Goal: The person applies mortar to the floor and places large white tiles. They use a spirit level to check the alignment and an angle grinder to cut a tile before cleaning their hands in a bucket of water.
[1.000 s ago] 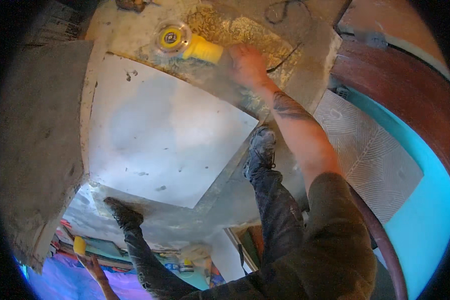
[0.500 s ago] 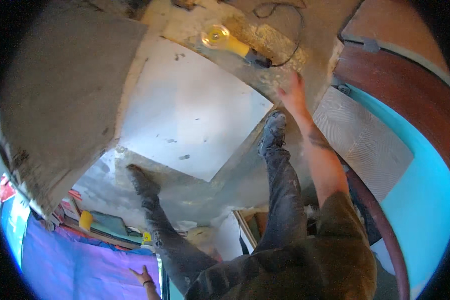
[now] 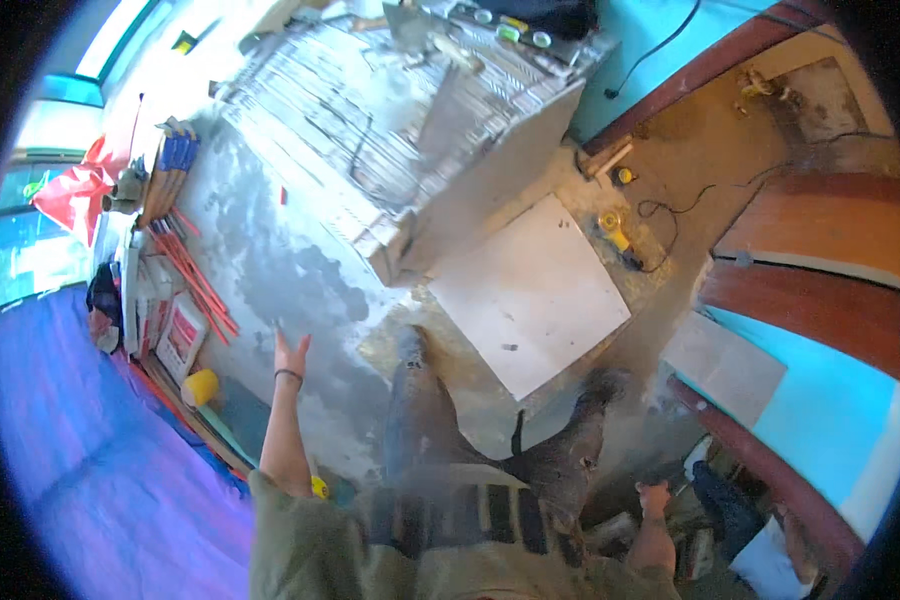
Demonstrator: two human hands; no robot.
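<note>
My left hand (image 3: 290,357), a dark band on its wrist, reaches out over the grey floor with its fingers apart and nothing in them. Down at my right side, my right hand (image 3: 654,498) hangs near clutter beside my leg; its fingers look loosely apart and no held thing shows. In front of my feet lies a large white square panel (image 3: 540,310) with several dark smudges. Past its right corner a yellow corded power tool with a round head, like an angle grinder (image 3: 613,232), rests on the dusty floor. Neither hand touches the panel or the tool.
A raised grey block (image 3: 470,205) topped with ridged sheets and tools stands beyond the panel. Orange-red rods (image 3: 192,280) and a yellow roller-like thing (image 3: 200,387) lie at left near purple sheeting (image 3: 100,430). A loose cord (image 3: 670,212) trails right; a grey tile (image 3: 725,365) leans on the turquoise wall.
My view has swung left and drawn back, showing the block's top. My right hand has come back from near the power tool to my side; my left hand has moved forward over the floor.
</note>
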